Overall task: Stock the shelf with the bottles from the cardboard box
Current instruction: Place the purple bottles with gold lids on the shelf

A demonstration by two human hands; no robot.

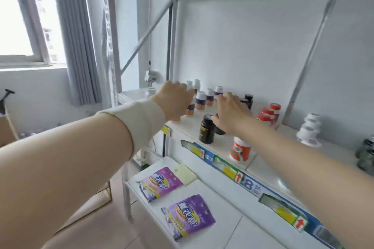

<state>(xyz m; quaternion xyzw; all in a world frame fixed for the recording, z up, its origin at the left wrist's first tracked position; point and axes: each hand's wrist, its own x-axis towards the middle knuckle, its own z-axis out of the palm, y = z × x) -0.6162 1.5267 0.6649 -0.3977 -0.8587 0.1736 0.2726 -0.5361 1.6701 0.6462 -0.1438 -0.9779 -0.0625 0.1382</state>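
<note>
Bare white shelf [269, 170] lies open toward its front edge, nearer the camera than either set of fingers. The left hand [176, 101] covers a small orange-bottomed bottle [190, 109]; its grip is hidden, so I cannot tell. The right hand [230, 114] curls around a dark bottle [219, 129], mostly hidden, just behind another dark bottle [207, 132]. Both arms reach out straight

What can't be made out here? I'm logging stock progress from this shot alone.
- Cardboard box: cut off by the left edge; contents unseen.
- Left hand: covers an orange-based bottle; grip unclear.
- Right hand: hides most of a black bottle behind its fingers.
- Bottle labels: too blurred to read.
- Green bottles: cut off at the right edge.
</note>
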